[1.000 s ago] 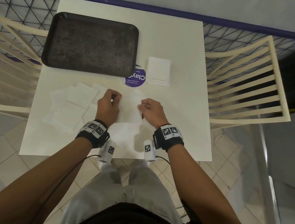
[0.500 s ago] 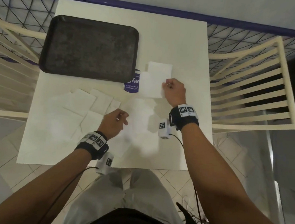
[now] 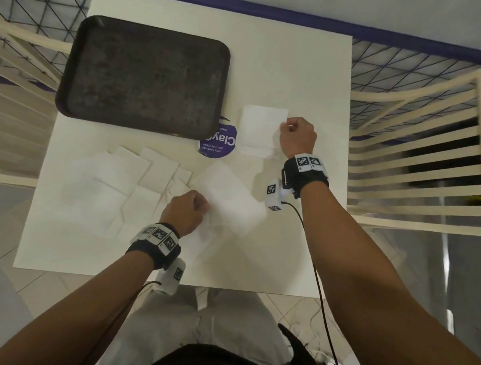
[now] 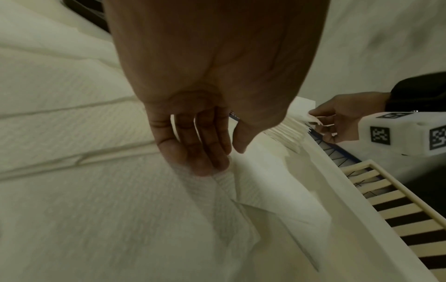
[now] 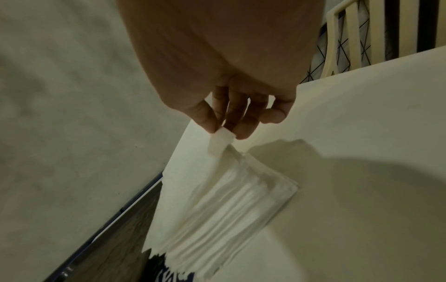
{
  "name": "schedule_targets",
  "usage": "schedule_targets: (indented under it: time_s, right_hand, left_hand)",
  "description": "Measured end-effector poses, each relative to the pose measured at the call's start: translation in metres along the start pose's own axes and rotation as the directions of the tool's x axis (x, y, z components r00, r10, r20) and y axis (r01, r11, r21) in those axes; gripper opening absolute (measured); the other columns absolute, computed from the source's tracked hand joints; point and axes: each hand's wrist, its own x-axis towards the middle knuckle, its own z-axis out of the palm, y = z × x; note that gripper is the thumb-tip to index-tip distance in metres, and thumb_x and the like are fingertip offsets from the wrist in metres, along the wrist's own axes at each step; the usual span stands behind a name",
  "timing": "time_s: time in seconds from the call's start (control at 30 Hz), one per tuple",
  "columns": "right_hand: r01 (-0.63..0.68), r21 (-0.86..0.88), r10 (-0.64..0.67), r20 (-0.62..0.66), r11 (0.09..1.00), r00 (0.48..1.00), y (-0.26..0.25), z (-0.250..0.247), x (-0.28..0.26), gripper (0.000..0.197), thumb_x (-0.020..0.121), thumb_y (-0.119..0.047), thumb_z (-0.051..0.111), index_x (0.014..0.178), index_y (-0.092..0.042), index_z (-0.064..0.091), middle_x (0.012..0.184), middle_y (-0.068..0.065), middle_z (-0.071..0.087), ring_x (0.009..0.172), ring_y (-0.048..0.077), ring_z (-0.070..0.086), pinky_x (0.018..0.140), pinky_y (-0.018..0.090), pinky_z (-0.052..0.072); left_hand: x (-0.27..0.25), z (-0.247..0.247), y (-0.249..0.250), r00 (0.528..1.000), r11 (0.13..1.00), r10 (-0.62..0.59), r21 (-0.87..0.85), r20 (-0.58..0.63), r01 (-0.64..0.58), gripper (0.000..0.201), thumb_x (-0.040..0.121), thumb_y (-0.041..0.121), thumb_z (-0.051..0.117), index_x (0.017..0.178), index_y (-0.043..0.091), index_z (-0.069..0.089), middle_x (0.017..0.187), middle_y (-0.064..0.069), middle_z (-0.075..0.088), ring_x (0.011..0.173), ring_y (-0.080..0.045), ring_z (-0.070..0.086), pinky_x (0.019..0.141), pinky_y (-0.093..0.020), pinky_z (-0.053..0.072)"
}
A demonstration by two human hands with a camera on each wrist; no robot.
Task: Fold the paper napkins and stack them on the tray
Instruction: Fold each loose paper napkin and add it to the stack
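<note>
Now, tray (image 3: 144, 75): far left on the counter (image 3: 301, 71), bare.
Left hand (image 3: 184, 213): fingers (image 4: 207, 152) loosely curled, pinching a napkin (image 3: 229, 198) whose long axis runs diagonally, far-left to near-right.
Right hand (image 3: 297, 136): thumb and fingers (image 5: 243, 127) pinching the top napkin's corner on the folded stack (image 3: 259, 131), beside the tray.

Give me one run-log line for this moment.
right hand: pinches top napkin corner at pile | left hand: holds unfolded napkin | tray: no napkins
</note>
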Motion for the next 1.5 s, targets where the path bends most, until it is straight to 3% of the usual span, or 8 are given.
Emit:
schedule_targets:
  time_s: [0.2, 0.37, 0.67, 0.93, 1.03, 1.13, 1.23, 1.5]
  right_hand:
    - [-0.012, 0.009, 0.012, 0.006, 1.0, 1.0, 0.008, 0.005, 0.003, 0.021, 0.09, -0.024, 0.065, 0.111, -0.019, 0.067, 0.088, -0.008, 0.065, 0.111, 0.023, 0.061, 0.087, 0.025, 0.046]
    - [-0.013, 0.101, 0.017, -0.045, 0.995, 0.999, 0.016, 0.0, -0.01, 0.019, 0.086, -0.021, 0.067, 0.105, -0.023, 0.063, 0.091, -0.002, 0.063, 0.097, 0.021, 0.064, 0.083, 0.03, 0.051]
    - [0.064, 0.165, -0.051, -0.079, 0.984, 0.996, 0.039, 0.007, -0.068, 0.018, 0.082, -0.014, 0.062, 0.097, -0.022, 0.069, 0.091, 0.002, 0.063, 0.09, 0.019, 0.062, 0.085, 0.033, 0.052]
    - [0.107, 0.245, -0.113, 0.009, 0.964, 0.994, 0.046, 0.025, -0.119, 0.012, 0.088, -0.01, 0.062, 0.09, -0.015, 0.073, 0.082, -0.002, 0.07, 0.067, -0.003, 0.056, 0.068, 0.008, 0.043]
    - [0.039, 0.288, -0.048, 0.022, 0.957, 0.999, 0.043, 0.031, -0.133, 0.012, 0.093, -0.026, 0.064, 0.096, -0.016, 0.071, 0.09, -0.005, 0.067, 0.075, -0.003, 0.055, 0.075, 0.017, 0.043]
    - [-0.111, 0.332, 0.055, 0.172, 0.937, 0.984, 0.036, 0.031, -0.145, 0.038, 0.096, -0.053, 0.055, 0.112, -0.021, 0.066, 0.109, -0.005, 0.067, 0.097, 0.009, 0.06, 0.086, 0.026, 0.044]
    - [-0.178, 0.357, 0.05, 0.339, 0.917, 0.939, 0.029, 0.029, -0.158, 0.05, 0.091, -0.066, 0.052, 0.11, -0.022, 0.068, 0.1, -0.008, 0.072, 0.097, 0.014, 0.068, 0.084, 0.031, 0.047]
    - [-0.05, 0.376, -0.113, 0.397, 0.925, 0.911, 0.017, 0.039, -0.181, 0.016, 0.089, -0.025, 0.074, 0.079, -0.018, 0.064, 0.075, 0.005, 0.069, 0.071, 0.014, 0.064, 0.071, 0.027, 0.046]
  left_hand:
    - [-0.001, -0.001, 0.014, 0.998, 0.995, 0.012, 0.102, -0.068, -0.005, 0.028, 0.096, 0.045, 0.063, 0.118, 0.032, 0.052, 0.092, 0.007, 0.07, 0.085, -0.026, 0.064, 0.081, -0.038, 0.052]
    - [0.003, 0.0, 0.018, 0.987, 0.978, 0.115, 0.189, -0.112, -0.093, 0.031, 0.101, 0.039, 0.054, 0.131, 0.035, 0.046, 0.084, 0.005, 0.071, 0.08, -0.027, 0.068, 0.075, -0.04, 0.055]
    - [0.012, 0.0, 0.021, 0.981, 0.975, 0.13, 0.2, -0.142, -0.101, 0.011, 0.098, 0.038, 0.061, 0.105, 0.032, 0.054, 0.085, 0.003, 0.071, 0.083, -0.028, 0.067, 0.075, -0.042, 0.054]
    - [0.002, -0.019, 0.023, 0.964, 0.985, 0.172, 0.057, -0.205, -0.164, 0.012, 0.092, 0.037, 0.071, 0.096, 0.027, 0.065, 0.093, 0.004, 0.051, 0.084, -0.019, 0.055, 0.079, -0.035, 0.048]
    - [0.0, -0.029, 0.022, 0.938, 0.97, 0.223, -0.039, -0.265, -0.241, 0.015, 0.09, 0.035, 0.076, 0.095, 0.023, 0.07, 0.104, 0.003, 0.053, 0.097, -0.021, 0.053, 0.086, -0.035, 0.048]
    - [-0.003, -0.04, 0.023, 0.924, 0.954, 0.209, -0.14, -0.32, -0.264, 0.016, 0.092, 0.04, 0.074, 0.096, 0.025, 0.068, 0.107, 0.007, 0.062, 0.102, -0.018, 0.054, 0.086, -0.03, 0.042]
    - [-0.007, -0.051, 0.027, 0.928, 0.913, 0.154, -0.311, -0.34, -0.265, 0.016, 0.095, 0.039, 0.071, 0.096, 0.024, 0.065, 0.099, 0.007, 0.07, 0.097, -0.015, 0.064, 0.083, -0.032, 0.052]
    - [-0.021, -0.062, 0.022, 0.95, 0.809, 0.047, -0.547, -0.308, -0.217, 0.022, 0.09, 0.042, 0.075, 0.101, 0.027, 0.065, 0.093, 0.003, 0.076, 0.091, -0.019, 0.072, 0.086, -0.041, 0.059]
